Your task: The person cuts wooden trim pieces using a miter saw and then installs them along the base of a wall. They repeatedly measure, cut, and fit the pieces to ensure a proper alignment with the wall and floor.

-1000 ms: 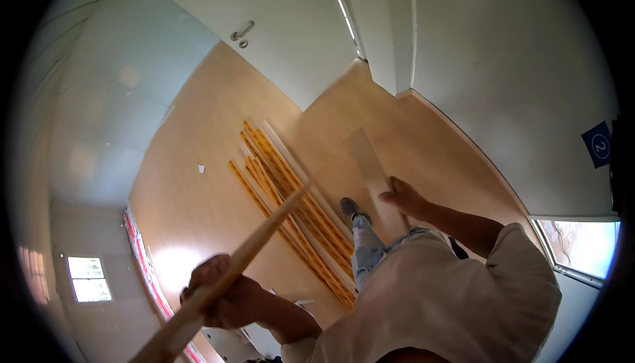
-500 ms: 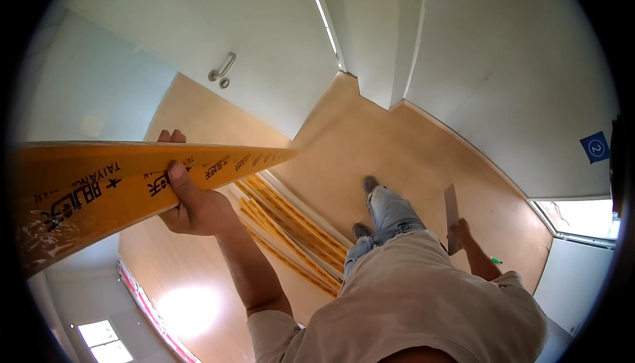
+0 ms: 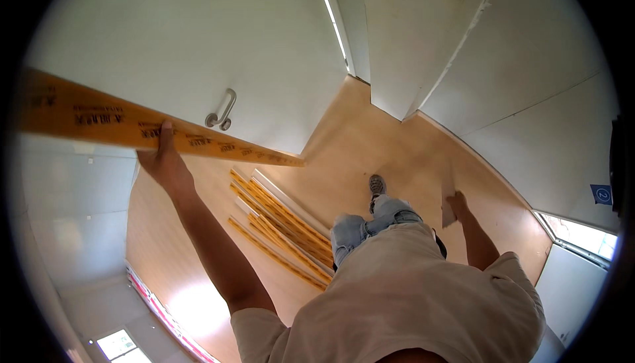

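Note:
My left hand (image 3: 167, 159) grips a long flat trim strip (image 3: 102, 117) covered in yellow-orange film with dark print. The thumb lies on its printed face, and the other fingers are hidden behind it. From the far left the strip runs across the lower part of a pale door and narrows with distance near the door's bottom corner. Lower down on the right, my right hand (image 3: 458, 203) is closed around a flat, pale grey, blade-like piece (image 3: 448, 212). Blur on that piece keeps me from telling its exact kind.
Several more yellow-filmed strips (image 3: 284, 230) lie on the wood-coloured floor left of my legs. The pale door (image 3: 198, 39) has a metal handle (image 3: 221, 110). Grey wall panels (image 3: 522, 98) rise on the right, with a low window (image 3: 582, 236) beyond.
The held strip has swung upward at its near end, and my left arm reaches farther out. My right hand has moved slightly up with the flat piece. One leg has stepped.

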`<action>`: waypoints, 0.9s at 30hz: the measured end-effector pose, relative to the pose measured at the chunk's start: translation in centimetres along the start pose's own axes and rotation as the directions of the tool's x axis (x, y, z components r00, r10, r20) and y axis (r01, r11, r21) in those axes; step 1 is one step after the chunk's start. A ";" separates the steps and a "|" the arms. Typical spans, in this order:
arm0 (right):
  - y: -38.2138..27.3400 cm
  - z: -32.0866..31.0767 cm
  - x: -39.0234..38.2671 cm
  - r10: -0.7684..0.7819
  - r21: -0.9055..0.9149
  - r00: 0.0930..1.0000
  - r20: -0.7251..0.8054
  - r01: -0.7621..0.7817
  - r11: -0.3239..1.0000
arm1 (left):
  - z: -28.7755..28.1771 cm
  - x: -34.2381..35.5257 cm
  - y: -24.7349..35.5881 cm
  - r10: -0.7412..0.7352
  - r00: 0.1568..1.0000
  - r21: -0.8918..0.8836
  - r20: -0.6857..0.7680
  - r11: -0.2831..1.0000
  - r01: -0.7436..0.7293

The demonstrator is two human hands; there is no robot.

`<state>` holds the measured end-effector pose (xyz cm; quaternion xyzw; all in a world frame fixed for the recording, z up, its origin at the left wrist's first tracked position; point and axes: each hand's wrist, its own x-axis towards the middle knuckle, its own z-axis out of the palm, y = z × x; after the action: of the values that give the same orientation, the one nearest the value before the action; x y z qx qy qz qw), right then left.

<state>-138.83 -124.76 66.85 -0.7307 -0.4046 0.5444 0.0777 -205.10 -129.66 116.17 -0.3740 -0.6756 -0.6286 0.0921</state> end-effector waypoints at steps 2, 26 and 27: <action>-7.8 2.1 -0.5 -0.152 -0.091 0.988 -0.022 0.150 0.985 | 0.6 2.8 -4.1 -0.051 0.998 0.072 0.033 0.996 0.048; -3.8 20.5 -8.2 -0.003 -0.169 0.958 -0.285 -0.047 0.985 | 4.5 28.3 -29.1 0.024 0.992 -0.293 0.123 0.956 0.013; -4.6 20.6 -9.4 0.079 -0.027 0.951 -0.300 -0.091 0.995 | 6.2 27.0 -27.3 0.051 0.978 -0.294 0.201 0.956 0.010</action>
<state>-159.62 -134.80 68.10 -0.8226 -0.3674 0.4225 0.0993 -238.94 -111.49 109.71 -0.4539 -0.5768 -0.6786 -0.0286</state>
